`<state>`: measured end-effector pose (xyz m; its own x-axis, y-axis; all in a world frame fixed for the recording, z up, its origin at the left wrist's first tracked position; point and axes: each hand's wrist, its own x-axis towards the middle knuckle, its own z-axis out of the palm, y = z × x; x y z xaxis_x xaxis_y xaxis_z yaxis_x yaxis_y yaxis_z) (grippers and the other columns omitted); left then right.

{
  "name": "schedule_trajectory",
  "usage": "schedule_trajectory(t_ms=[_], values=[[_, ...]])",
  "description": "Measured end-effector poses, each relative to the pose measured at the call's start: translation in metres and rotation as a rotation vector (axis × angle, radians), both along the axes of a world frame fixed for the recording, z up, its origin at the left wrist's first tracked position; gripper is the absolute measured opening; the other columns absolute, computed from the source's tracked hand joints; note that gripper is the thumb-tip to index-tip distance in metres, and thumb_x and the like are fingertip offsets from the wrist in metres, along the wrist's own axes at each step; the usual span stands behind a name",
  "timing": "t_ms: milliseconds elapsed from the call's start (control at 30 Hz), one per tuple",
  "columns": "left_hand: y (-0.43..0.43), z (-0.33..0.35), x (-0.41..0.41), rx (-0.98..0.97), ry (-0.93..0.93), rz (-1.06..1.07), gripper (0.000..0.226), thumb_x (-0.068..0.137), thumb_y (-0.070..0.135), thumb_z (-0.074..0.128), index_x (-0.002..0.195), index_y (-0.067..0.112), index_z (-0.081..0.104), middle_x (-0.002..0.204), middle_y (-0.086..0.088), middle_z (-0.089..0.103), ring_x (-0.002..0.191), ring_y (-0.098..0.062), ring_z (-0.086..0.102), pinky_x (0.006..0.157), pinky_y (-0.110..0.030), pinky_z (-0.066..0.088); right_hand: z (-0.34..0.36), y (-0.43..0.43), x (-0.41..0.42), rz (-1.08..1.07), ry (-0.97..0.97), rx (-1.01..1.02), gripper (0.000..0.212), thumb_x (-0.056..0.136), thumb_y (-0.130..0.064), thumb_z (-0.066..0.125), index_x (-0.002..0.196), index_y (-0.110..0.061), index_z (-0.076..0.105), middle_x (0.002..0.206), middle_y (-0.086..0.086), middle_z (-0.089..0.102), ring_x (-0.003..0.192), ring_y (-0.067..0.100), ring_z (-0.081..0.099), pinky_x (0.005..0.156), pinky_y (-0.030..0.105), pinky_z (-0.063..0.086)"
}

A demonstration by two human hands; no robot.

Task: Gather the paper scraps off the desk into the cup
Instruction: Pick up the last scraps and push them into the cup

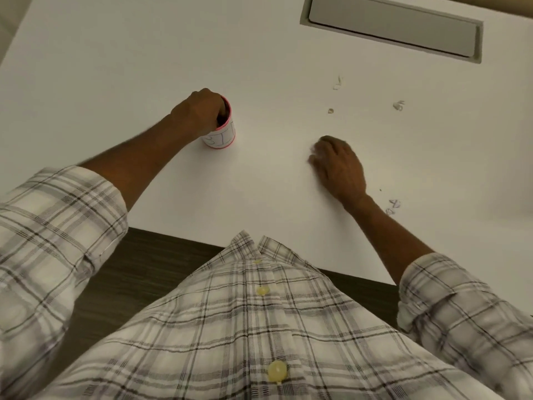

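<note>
A small white cup [220, 138] with a pink rim and pen marks on its side stands on the white desk [173, 62], left of centre. My left hand [199, 111] is pressed against its left side, with the fingers hooked over the rim into its mouth. My right hand [340, 166] rests palm down to the right, fingers curled onto the desk; what lies under them is hidden. Small paper scraps lie to the right: one [338, 83] farthest back, a tiny one [330, 110], a crumpled one [399, 105], and one beside my right wrist [394, 206].
A grey cable flap [392, 27] is set into the desk at the back right. The desk's front edge runs just in front of my plaid shirt [259, 327], with dark floor [138, 269] below it.
</note>
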<state>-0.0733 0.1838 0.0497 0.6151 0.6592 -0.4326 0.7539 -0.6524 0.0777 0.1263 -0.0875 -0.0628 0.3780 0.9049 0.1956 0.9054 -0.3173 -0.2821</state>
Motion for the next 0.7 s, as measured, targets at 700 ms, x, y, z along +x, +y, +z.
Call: schedule_trajectory(t_ms=[700], values=[[0.002,0.031,0.000,0.031,0.003,-0.255,0.032,0.086,0.008,0.061,0.113,0.022,0.073,0.122,-0.011,0.065,0.103,-0.035,0.062,0.082,-0.036,0.049,-0.003,-0.089,-0.027,-0.548,0.202,-0.201,0.105,0.093,-0.080,0.035,0.162,-0.011,-0.004,0.172,0.007,-0.003,0.159,0.021,-0.006,0.130,0.045,0.001]])
